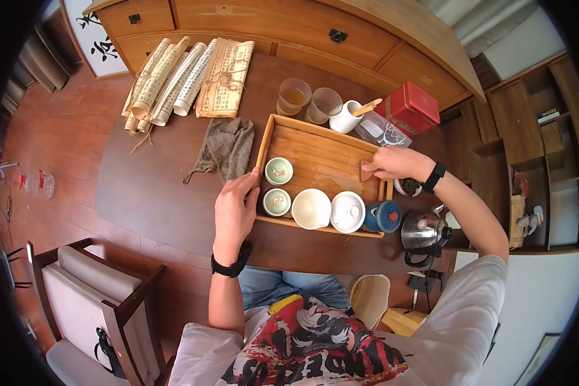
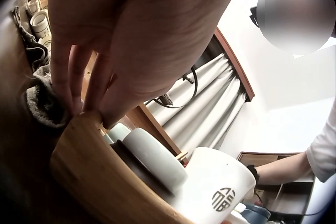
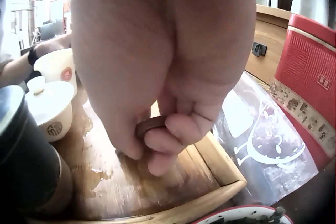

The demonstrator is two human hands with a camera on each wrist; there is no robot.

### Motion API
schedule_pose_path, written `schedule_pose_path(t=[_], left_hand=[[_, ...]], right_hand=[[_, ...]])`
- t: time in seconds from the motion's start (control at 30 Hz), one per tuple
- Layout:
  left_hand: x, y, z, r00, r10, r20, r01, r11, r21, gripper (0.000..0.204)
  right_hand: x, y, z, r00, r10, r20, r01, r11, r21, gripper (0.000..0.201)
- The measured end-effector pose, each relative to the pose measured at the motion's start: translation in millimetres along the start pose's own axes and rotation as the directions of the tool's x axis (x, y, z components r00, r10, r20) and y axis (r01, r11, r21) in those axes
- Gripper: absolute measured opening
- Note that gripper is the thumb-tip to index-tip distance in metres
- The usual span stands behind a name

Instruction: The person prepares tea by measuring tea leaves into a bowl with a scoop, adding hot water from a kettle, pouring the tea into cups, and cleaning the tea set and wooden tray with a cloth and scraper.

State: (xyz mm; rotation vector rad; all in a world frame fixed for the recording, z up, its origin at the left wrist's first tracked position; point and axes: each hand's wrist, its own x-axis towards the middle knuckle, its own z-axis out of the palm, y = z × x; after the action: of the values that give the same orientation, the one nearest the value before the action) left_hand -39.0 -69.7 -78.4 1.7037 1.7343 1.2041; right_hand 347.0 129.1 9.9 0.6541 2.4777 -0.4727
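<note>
Bright daylight; head view fisheye-bent with black edges; 2 wrist views softer (wet patches glare).

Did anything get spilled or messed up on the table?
Yes, a little. Shiny wet patches sit on the wooden tray, like drips of spilled liquid. Beside it, the grey-brown cloth lies crumpled. The cups stand upright, and I see nothing broken.

Rolled printed scrolls [image 1: 149, 96] lie on the bench [image 1: 141, 186] beside a flat paper bundle [image 1: 216, 98] tied with string. A cushioned chair [image 1: 74, 280] and a clear bottle [image 1: 46, 186] stand apart on the floor [image 1: 77, 122].
</note>
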Motion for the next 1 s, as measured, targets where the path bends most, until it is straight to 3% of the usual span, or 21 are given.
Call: schedule_pose_path(t=[0.13, 0.2, 0.27, 0.4, 0.47, 0.6, 0.67, 0.83, 0.87, 0.9, 1.0], left_hand=[[2, 3, -1, 0.999, -0.031, 0.029, 0.03, 0.998, 0.055, 0.04], [2, 4, -3, 0.998, -0.04, 0.038, 0.037, 0.995, 0.089, 0.039], [4, 8, -5, 0.995, -0.066, 0.069, 0.059, 0.993, 0.1, 0.039], [2, 2, -3, 0.998, -0.046, 0.038, 0.044, 0.997, 0.067, 0.039], [2, 2, -4, 0.997, -0.057, 0.043, 0.054, 0.996, 0.069, 0.039], [2, 1, -3, 0.997, -0.053, 0.051, 0.05, 0.997, 0.063, 0.041], [2, 1, -4, 0.997, -0.055, 0.062, 0.052, 0.997, 0.056, 0.042], [2, 3, -4, 0.994, -0.09, 0.064, 0.087, 0.995, 0.051, 0.042], [1, 1, -3, 0.996, -0.076, 0.053, 0.073, 0.996, 0.04, 0.041], [2, 1, -3, 0.996, -0.074, 0.054, 0.072, 0.997, 0.033, 0.041], [2, 4, -5, 0.995, -0.085, 0.052, 0.083, 0.996, 0.04, 0.042]], right_hand=[[22, -10, -16, 0.998, -0.043, -0.048, 0.04, 0.996, -0.076, 0.022], [48, -29, -28, 0.903, -0.156, -0.4, 0.154, 0.987, -0.037, 0.017], [88, -36, -33, 0.855, -0.212, -0.474, 0.219, 0.975, -0.041, 0.017], [152, -57, -49, 0.829, -0.221, -0.514, 0.246, 0.969, -0.02, 0.017], [170, -57, -46, 0.85, -0.197, -0.488, 0.233, 0.972, 0.013, 0.025], [154, -58, -43, 0.859, -0.155, -0.487, 0.209, 0.976, 0.058, 0.023], [134, -53, -35, 0.916, -0.081, -0.392, 0.099, 0.995, 0.025, 0.022], [58, -6, 7, 0.887, -0.106, -0.45, 0.055, 0.991, -0.126, 0.024], [39, -7, 6, 0.954, 0.051, -0.294, -0.066, 0.997, -0.039, 0.019], [27, -2, 8, 0.978, 0.122, -0.171, -0.119, 0.993, 0.025, 0.023], [-12, 0, 25, 0.974, 0.159, -0.159, -0.152, 0.987, 0.054, 0.026]])
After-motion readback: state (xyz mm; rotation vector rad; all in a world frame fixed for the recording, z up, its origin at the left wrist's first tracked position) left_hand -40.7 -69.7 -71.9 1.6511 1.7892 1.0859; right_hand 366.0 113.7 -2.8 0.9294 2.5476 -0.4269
